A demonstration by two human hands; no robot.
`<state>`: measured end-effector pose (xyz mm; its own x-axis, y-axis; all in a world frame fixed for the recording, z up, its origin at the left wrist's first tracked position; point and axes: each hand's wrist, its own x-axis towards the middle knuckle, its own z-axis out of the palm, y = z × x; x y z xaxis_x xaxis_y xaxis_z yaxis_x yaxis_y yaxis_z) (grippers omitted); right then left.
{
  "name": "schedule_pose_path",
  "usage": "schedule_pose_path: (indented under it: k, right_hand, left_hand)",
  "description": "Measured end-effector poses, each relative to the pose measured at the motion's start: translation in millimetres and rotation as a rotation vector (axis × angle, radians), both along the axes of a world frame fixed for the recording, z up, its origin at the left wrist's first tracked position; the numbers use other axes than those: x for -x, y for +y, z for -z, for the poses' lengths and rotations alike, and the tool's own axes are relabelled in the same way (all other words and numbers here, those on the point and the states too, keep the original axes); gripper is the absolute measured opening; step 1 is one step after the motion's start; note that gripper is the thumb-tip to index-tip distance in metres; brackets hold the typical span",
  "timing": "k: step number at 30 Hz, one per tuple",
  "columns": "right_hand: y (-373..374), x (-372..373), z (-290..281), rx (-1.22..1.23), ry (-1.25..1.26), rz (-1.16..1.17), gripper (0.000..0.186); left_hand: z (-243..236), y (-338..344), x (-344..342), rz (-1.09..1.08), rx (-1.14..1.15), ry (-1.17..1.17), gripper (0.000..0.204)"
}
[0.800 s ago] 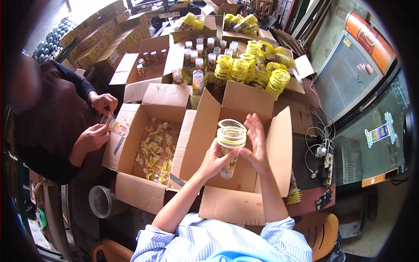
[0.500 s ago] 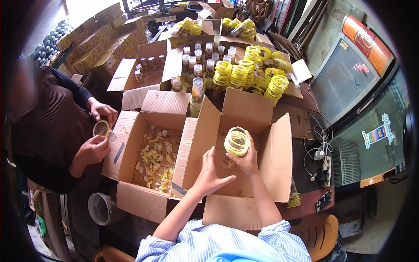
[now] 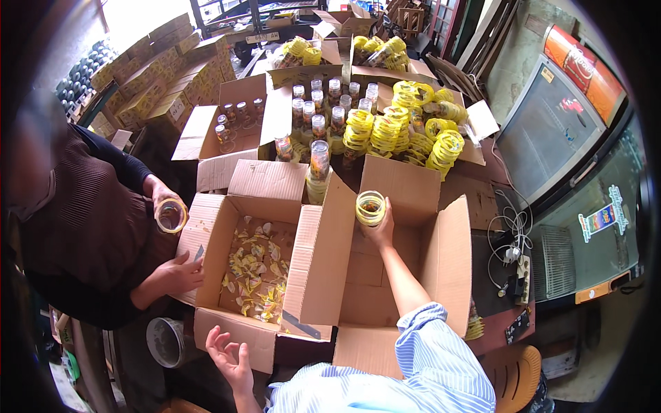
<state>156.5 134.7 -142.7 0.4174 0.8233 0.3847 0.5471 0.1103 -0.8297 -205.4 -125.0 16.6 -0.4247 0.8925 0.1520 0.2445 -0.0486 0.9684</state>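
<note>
My right hand [image 3: 381, 224] grips a short stack of clear plastic cups with yellow rims [image 3: 371, 208], held upright over an open cardboard box [image 3: 365, 289]. Nothing can be seen in my left hand [image 3: 233, 359], whose fingers are apart, a little curled. It hovers near the front flap of a second open box [image 3: 231, 337], which holds many yellow and white torn scraps [image 3: 255, 268]. On the left, a co-worker holds a yellow-rimmed clear cup [image 3: 171, 215] in one hand. The co-worker's other hand [image 3: 177, 275] rests by the scrap box's side flap.
Stacks of yellow-rimmed cups [image 3: 389, 131] crowd the table behind the boxes. Upside-down cup stacks [image 3: 319, 162] stand beside them. A white bucket [image 3: 165, 342] is at the lower left. Cables and a power strip [image 3: 523, 275] lie right, near a glass-door cooler [image 3: 564, 124].
My left hand has left the cup box and moved down left. My right hand, still holding the cups, has moved slightly up and left. The co-worker's hands have parted.
</note>
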Motion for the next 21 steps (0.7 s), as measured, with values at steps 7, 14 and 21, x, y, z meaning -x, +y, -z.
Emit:
schedule_pose_path:
  k: [7, 14, 21]
  right_hand:
    - [-14, 2, -2, -0.017, 0.063, -0.037, 0.102]
    - [-13, -7, 6, 0.036, -0.012, -0.059, 0.096]
    - [-20, -1, 4, 0.090, -0.006, -0.015, 0.106]
  left_hand:
    - [9, 5, 8, -0.017, 0.012, -0.030, 0.060]
    - [7, 18, 3, 0.054, -0.024, 0.012, 0.059]
    - [13, 7, 11, -0.017, 0.011, -0.031, 0.059]
